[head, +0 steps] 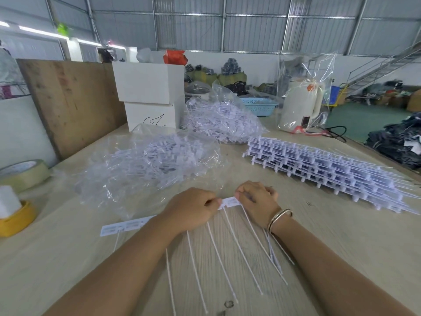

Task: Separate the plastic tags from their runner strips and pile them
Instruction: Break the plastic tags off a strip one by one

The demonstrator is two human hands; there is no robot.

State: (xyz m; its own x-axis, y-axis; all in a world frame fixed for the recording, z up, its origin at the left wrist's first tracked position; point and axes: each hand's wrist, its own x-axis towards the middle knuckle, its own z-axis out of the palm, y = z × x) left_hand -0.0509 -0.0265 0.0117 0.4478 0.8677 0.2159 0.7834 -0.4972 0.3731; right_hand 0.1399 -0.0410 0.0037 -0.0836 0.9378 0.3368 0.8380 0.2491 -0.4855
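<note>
Grip the strip [230, 202] close on either side of one joint and twist or snap there, keeping the long tails flat on the worktop [319, 224] so the freed tags do not tangle. The strip lies near the front edge of the worktop. The left hand [193, 209] and right hand [256, 200] lie knuckles up, each pinching one strip end, forearms converging.
</note>
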